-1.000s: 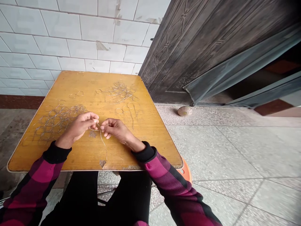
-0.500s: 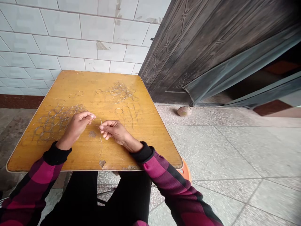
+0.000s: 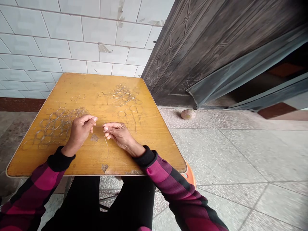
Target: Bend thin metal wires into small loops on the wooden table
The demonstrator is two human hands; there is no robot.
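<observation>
Over the near middle of the yellow table, my right hand pinches a thin wire between thumb and fingertips. Its tail dangles toward the table's front edge, and a short tip pokes up above the fingers. My left hand is closed in a pinch a little to the left; a faint strand of the wire seems to run to it, though most is hidden by the fingers. Beside and behind my left hand lies a tangled pile of looped wires.
A smaller heap of wires is at the table's back right, with several looped pieces before it. A figure-eight wire lies farther left. Beyond the table are a tiled wall, a dark door and a roundish stone.
My right hand has shifted slightly right, and the dangling wire has swung with it. My left hand keeps its pinch and has turned a little.
</observation>
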